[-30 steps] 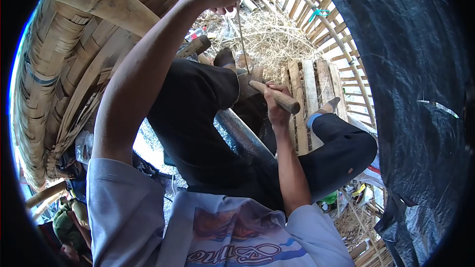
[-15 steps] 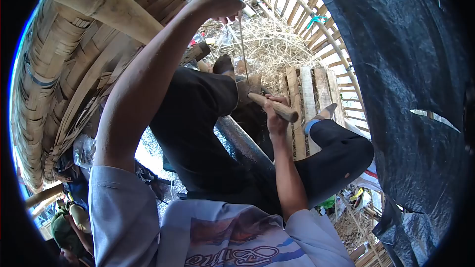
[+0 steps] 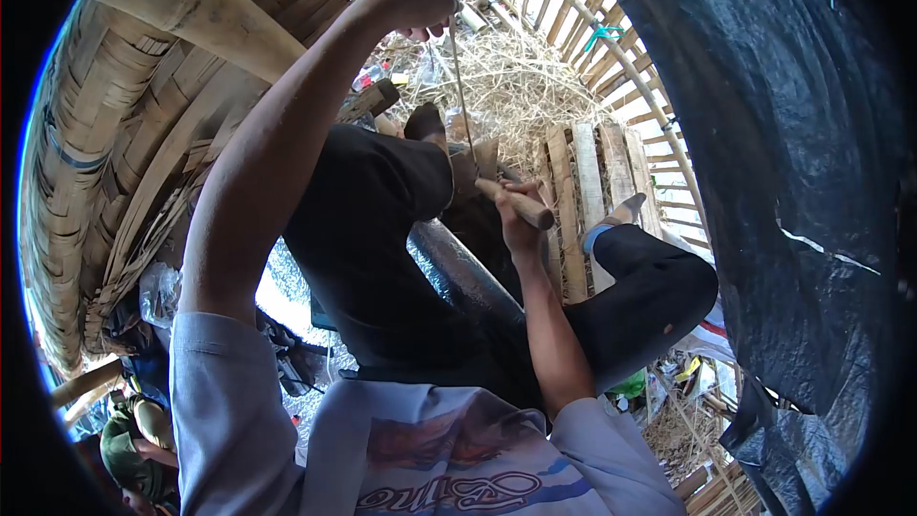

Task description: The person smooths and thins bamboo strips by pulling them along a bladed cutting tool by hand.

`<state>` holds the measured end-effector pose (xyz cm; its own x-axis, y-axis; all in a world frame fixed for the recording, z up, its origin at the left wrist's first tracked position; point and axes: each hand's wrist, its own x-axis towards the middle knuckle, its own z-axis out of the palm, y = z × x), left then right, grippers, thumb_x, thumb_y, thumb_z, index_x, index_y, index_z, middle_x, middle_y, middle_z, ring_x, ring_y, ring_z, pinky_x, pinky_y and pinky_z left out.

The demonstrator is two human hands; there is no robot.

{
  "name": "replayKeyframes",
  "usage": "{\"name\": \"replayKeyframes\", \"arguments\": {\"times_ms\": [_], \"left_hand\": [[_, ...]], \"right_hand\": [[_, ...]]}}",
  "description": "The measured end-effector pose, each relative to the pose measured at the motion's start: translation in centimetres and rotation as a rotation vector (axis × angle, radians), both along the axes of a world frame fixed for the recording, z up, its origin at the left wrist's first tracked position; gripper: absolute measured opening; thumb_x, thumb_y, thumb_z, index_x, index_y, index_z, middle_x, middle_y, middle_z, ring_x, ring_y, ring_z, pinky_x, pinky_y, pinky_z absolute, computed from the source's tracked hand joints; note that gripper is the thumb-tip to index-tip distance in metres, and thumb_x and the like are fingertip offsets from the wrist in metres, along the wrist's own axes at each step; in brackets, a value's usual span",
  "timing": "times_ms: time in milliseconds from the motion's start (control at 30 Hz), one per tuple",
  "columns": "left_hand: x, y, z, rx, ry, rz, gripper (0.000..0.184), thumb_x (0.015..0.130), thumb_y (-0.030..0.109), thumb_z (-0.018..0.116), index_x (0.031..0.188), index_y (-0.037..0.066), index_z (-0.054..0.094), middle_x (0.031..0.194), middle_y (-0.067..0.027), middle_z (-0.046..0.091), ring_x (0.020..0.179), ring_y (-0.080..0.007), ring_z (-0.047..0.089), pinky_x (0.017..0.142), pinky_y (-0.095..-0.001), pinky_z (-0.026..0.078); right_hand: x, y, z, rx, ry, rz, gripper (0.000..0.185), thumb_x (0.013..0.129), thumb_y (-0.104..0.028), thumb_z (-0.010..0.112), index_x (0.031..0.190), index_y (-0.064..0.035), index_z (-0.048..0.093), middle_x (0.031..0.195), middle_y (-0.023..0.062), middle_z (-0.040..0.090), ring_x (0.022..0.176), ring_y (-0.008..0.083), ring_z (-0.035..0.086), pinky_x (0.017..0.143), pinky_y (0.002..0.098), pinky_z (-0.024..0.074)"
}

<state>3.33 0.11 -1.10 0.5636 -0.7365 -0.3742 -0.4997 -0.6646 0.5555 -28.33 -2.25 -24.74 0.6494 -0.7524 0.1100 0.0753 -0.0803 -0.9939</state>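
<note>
My left hand (image 3: 425, 2) is raised at the top, fingers closed on a thin strip (image 3: 460, 86) that looks like bamboo. The strip runs down from this hand to my bent knee. There my right hand (image 3: 521, 215) wraps round the thick wooden handle (image 3: 528, 207) of what looks like a knife. Its blade is hard to make out against the brownish piece (image 3: 465, 172) beside my knee. The strip's lower end meets the tool near the front of the handle. My legs in black trousers (image 3: 373, 229) are bent on either side.
Wooden slats (image 3: 589, 167) lie ahead, with dry shavings (image 3: 521, 76) beyond them. A bamboo fence (image 3: 621, 53) curves round the right, next to a dark plastic sheet (image 3: 755, 134). Woven bamboo and a thick pole (image 3: 220, 14) stand at the left. Another person (image 3: 129, 444) is at lower left.
My right hand and the tool handle have moved a little left. My left hand has shifted slightly up and left, still holding the strip. The whole view has drifted slightly.
</note>
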Motion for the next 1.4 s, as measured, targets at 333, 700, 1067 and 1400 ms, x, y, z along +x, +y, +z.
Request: {"name": "replayKeyframes", "arguments": {"times_ms": [333,700,1067,1400], "left_hand": [[-0.1,-0.1,0.3,0.036,-0.054,-0.002,0.043,0.094,0.038,0.054,0.085,0.0,0.07,0.076,-0.0066,0.071,0.058,-0.0141,0.066,0.053,-0.0278,0.053],[0.5,0.1,0.1,0.04,-0.033,-0.015,0.041,0.093,0.035,0.056,0.086,-0.003,0.069,0.077,-0.012,0.071,0.064,-0.018,0.07,0.056,-0.0301,0.056],[0.0,0.2,0.7,0.002,-0.044,-0.031,0.031,0.086,0.023,0.053,0.079,0.0,0.071,0.076,-0.0084,0.071,0.063,-0.0174,0.07,0.056,-0.03,0.055],[-0.4,-0.1,0.9,0.054,-0.018,-0.025,0.037,0.093,0.033,0.055,0.091,-0.001,0.07,0.084,-0.0112,0.072,0.063,-0.0179,0.069,0.056,-0.0303,0.055]], "right_hand": [[0.5,0.2,-0.4,-0.007,-0.029,0.009,0.013,0.083,-0.004,0.065,0.092,-0.0021,0.056,0.101,0.0135,0.064,0.099,0.0203,0.062,0.088,0.0322,0.0498],[0.7,0.3,3.1,0.128,-0.05,0.008,0.014,0.083,-0.002,0.065,0.093,-0.0016,0.055,0.1,0.0125,0.064,0.099,0.02,0.062,0.089,0.0331,0.0497],[0.7,0.7,2.1,0.182,-0.079,-0.036,0.015,0.085,-0.006,0.065,0.094,-0.0025,0.054,0.101,0.0131,0.064,0.1,0.0206,0.061,0.091,0.0349,0.0479],[0.2,0.5,0.0,0.125,0.066,0.026,0.014,0.086,-0.005,0.066,0.094,-0.0032,0.054,0.101,0.0111,0.063,0.101,0.019,0.06,0.092,0.0331,0.0483]]}}
